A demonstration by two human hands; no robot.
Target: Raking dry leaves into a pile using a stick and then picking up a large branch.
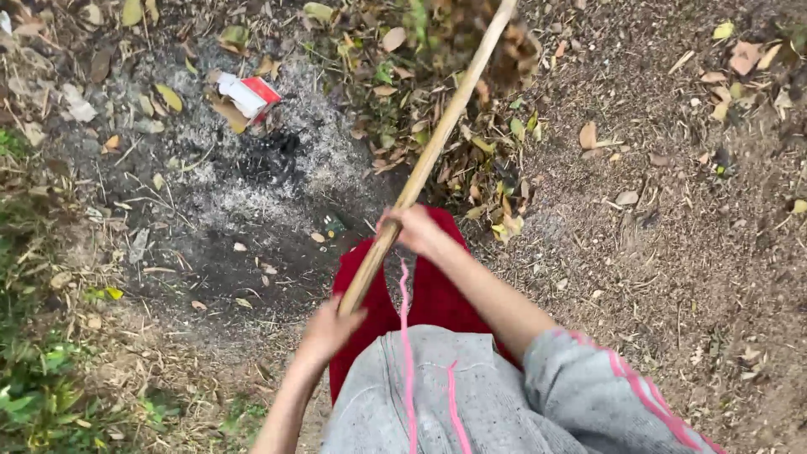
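Fingers of both the left hand (329, 326) and right hand (412, 229) wrap the wooden handle (437, 143), slanting over the leaf pile (445, 109); a loose low grip could let it twist, scattering leaves onto the ash patch (252, 185).

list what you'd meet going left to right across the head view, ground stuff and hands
green plants → red and white carton → left hand → right hand → leaf pile → bare dirt

Left hand (329, 326) and right hand (414, 229) both clenched, arms extended forward.
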